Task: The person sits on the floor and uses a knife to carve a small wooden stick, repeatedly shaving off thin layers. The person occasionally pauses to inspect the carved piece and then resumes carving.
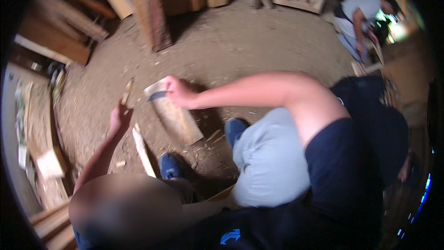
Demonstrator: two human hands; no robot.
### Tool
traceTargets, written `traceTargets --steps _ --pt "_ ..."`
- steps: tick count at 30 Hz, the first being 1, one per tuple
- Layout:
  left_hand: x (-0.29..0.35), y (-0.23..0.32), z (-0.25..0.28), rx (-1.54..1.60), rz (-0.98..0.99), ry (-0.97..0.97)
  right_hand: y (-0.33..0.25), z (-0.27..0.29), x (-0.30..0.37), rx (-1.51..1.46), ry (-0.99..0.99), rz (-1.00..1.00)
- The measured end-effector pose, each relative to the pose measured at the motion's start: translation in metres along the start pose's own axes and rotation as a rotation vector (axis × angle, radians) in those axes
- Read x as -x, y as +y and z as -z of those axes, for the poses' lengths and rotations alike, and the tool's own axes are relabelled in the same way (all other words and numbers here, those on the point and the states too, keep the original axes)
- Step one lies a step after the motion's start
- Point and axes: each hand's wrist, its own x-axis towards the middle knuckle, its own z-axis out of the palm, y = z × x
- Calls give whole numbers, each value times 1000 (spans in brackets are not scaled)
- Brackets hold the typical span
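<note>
My left hand (121, 115), at the left of the middle, is closed around a short pale wooden stick (128, 90) that points up and away. My right arm reaches across from the right, and its closed hand (181, 93) grips a tool with a dark, slightly curved blade, seemingly a knife (157, 96); its handle is hidden in my fingers. Below this hand is a wide pale wooden board (178, 122), slanting toward my feet. I cannot tell whether the blade touches it. The picture is smeared by motion.
A narrow pale wood strip (144, 150) lies near my left shoe (170, 165). Chips litter the dirt floor (208, 41). Planks (143, 9) lean at the back, with more timber (41, 129) along the left. Another person (360, 23) bends over at the far right. A blurred oval covers the lower left.
</note>
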Motion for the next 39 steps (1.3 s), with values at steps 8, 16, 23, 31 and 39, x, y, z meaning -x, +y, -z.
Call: traceTargets --steps 8,16,23,31,39 --pt "-6 -44 -24 -27 340 -29 -10 12 -25 254 -3 217" --pt "6 5 -18 15 146 7 -72 96 -90 1026 -303 418" --pt "38 59 -53 617 64 -158 -83 192 24 68 -321 -145" --pt "96 97 -64 345 -304 -646 -46 178 261 -39 -44 262" --pt "112 174 -33 -173 -719 -1011 -50 164 320 -155 222 84"
